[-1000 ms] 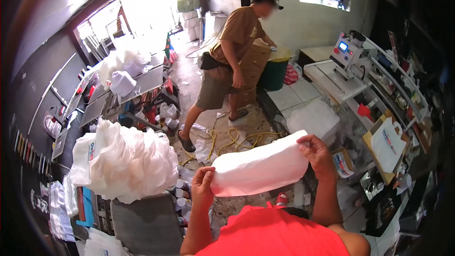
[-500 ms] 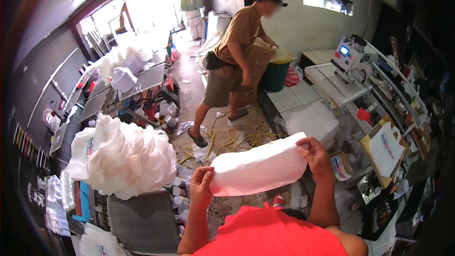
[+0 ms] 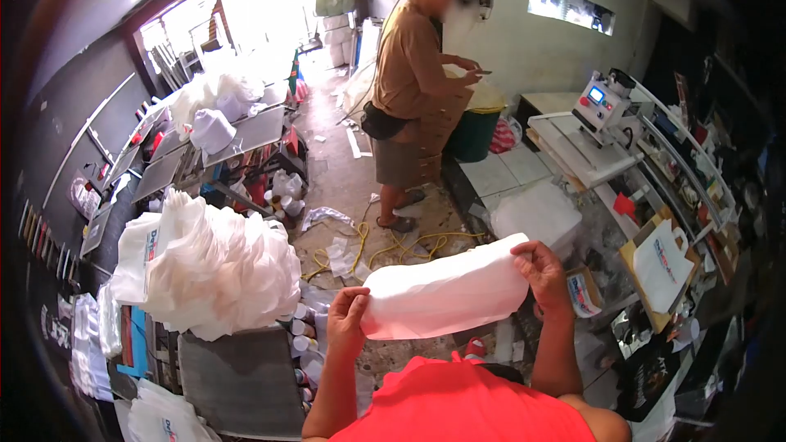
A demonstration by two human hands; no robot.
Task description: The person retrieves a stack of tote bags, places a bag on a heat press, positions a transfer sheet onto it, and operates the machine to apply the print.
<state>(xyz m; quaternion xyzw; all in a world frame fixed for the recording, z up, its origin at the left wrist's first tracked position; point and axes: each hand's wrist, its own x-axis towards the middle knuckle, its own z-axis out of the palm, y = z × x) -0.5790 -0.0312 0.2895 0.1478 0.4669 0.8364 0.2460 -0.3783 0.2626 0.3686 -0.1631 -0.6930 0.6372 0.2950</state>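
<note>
A plain white fabric sheet (image 3: 446,290) is stretched between my two hands, slightly tilted, its right end higher. My left hand (image 3: 350,311) pinches the left edge with thumb and fingers. At the upper right corner, my right hand (image 3: 540,268) grips the other end the same way. No print shows on the side facing me. To the left of my left hand rises a big pile of white bags (image 3: 221,266), one with blue and red lettering. Below that pile is a dark grey flat board (image 3: 237,381).
A co-worker (image 3: 405,65) stands ahead by a cardboard box (image 3: 446,119) and a green bin (image 3: 475,135), holding a small object. A yellow cord (image 3: 360,245) lies across the floor. At right are a press machine (image 3: 602,106) and a printed white bag (image 3: 661,254) on a board.
The co-worker has gone from a stride, one hand on the box, to standing upright with both hands raised together. My hands keep the white fabric sheet nearly still.
</note>
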